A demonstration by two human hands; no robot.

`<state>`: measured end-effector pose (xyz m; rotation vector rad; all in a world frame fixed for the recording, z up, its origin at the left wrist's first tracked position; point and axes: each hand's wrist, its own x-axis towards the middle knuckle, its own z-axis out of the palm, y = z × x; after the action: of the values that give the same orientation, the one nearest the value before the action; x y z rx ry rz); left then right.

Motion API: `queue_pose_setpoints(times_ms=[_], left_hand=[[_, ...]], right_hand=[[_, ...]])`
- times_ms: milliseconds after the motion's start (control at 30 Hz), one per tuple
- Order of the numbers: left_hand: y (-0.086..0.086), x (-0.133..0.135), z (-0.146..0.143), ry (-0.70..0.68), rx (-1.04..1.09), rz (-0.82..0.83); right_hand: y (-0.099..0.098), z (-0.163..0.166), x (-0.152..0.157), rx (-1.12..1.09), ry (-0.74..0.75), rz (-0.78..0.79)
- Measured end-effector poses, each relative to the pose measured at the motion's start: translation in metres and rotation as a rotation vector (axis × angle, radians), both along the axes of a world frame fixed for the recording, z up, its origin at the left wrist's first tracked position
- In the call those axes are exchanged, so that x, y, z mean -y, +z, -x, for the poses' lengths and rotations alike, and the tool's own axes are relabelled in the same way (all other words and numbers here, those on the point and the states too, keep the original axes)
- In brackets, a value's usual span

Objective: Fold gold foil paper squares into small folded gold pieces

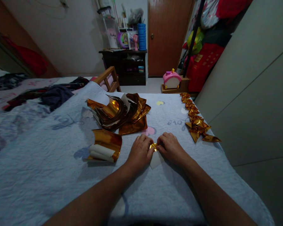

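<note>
A sheet of gold foil paper (pixel 156 161), partly folded, lies on the bed cover with its pale back showing toward me and a shiny gold part at its far end. My left hand (pixel 142 148) grips the gold part from the left, fingers curled and pressed together. From the other side my right hand (pixel 171 146) pinches it, fingers closed. The fingers hide much of the fold. Left of my hands sit curled gold sheets (pixel 108 139), and beyond them a thick fanned stack of gold foil paper (pixel 129 113).
Folded gold pieces (pixel 198 125) run in a row along the right edge of the patterned bed cover (pixel 85 194). A pale cabinet (pixel 257 103) stands close on the right. Dark clothes (pixel 58 95) lie at the left. Past the bed are a wooden chair (pixel 110 78) and a pink toy (pixel 172 79).
</note>
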<state>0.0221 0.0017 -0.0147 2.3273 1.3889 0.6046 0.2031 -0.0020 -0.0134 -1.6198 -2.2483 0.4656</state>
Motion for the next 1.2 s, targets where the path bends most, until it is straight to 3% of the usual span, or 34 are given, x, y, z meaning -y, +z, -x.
queue_pose_setpoints(times_ms=[200,433,1000,1200], left_hand=[[0.002,-0.001,0.000,-0.039,0.169,0.089],[0.007,-0.004,0.002,-0.041,0.484,0.319],[0.012,-0.008,0.001,0.004,0.758,0.510],[0.013,-0.009,0.004,0.043,0.782,0.510]], right_hand=[[0.005,0.001,0.002,-0.007,0.024,0.005],[0.009,-0.005,0.001,-0.241,0.146,0.017],[0.021,-0.012,0.001,-0.439,0.185,0.168],[0.024,-0.014,0.002,-0.495,0.153,0.243]])
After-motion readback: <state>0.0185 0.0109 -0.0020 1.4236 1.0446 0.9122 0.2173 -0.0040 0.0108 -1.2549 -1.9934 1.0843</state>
